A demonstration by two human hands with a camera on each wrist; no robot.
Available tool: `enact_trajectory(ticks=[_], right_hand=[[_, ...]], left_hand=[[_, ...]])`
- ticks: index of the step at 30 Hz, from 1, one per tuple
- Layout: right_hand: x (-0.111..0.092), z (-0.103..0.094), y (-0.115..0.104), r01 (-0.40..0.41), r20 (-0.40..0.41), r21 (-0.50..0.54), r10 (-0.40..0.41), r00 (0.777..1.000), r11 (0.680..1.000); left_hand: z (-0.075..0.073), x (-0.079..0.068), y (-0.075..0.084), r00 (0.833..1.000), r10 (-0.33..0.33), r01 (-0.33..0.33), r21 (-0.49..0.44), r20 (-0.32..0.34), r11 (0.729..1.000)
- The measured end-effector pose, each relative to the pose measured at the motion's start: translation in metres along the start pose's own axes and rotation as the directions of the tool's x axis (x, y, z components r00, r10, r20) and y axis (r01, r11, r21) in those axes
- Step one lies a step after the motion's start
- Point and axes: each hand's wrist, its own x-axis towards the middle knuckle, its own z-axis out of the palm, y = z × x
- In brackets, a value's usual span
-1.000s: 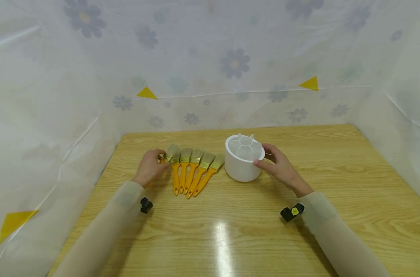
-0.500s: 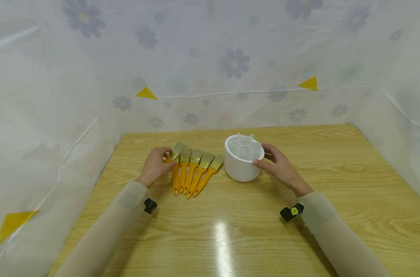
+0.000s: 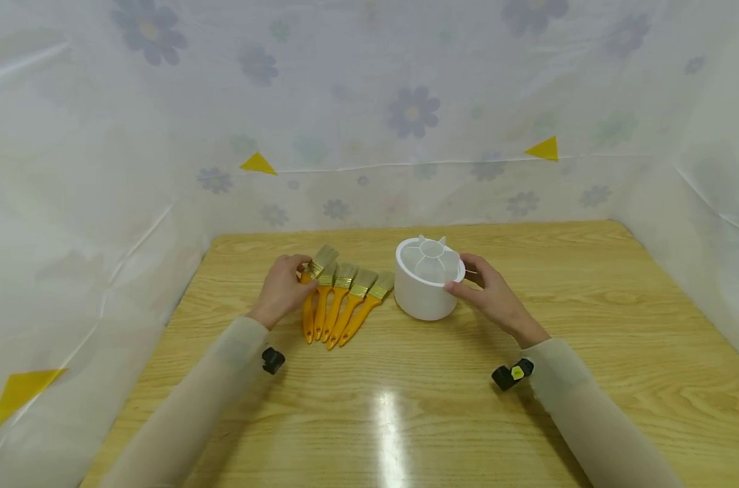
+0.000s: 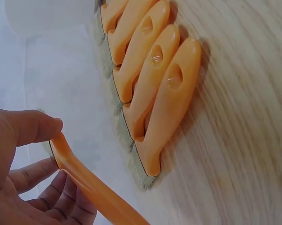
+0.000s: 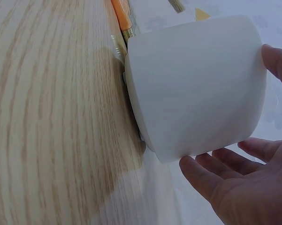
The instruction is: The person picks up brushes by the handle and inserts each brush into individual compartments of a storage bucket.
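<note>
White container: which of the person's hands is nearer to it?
The right. The right hand holds the white container by its right side; the left hand is farther away, at the left end of the fanned brushes, pinching another brush.

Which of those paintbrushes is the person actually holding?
The flat, orange-handled, pale-bristled paintbrush pinched in the left hand; the other five orange-handled paintbrushes lie fanned on the light wooden table.

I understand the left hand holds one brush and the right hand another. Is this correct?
Not quite: the right hand holds the white container, not another brush, as the head view shows. The left hand does hold one brush.
</note>
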Motion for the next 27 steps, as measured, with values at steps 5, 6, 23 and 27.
enact_trajectory(ticks=[5, 6, 23, 27], right_hand=[[-0.003, -0.003, 0.002, -0.001, -0.010, -0.009, 0.001, 1.000, 1.000], [-0.003, -0.004, 0.002, -0.002, -0.014, -0.014, 0.002, 1.000, 1.000], [-0.004, -0.007, 0.002, 0.010, -0.015, -0.012, -0.011, 1.000, 1.000], [-0.004, -0.007, 0.004, 0.012, -0.017, -0.014, -0.013, 1.000, 1.000]], left_hand=[[0.004, 0.004, 0.005, 1.000, 0.022, -0.022, -0.013, -0.002, 1.000], [0.005, 0.005, 0.007, 1.000, 0.027, -0.027, -0.018, 0.001, 0.999], [0.008, 0.008, 0.025, 0.998, 0.060, -0.061, -0.073, -0.019, 0.995], [0.010, 0.006, 0.028, 0.997, 0.075, -0.076, -0.082, -0.017, 0.994]])
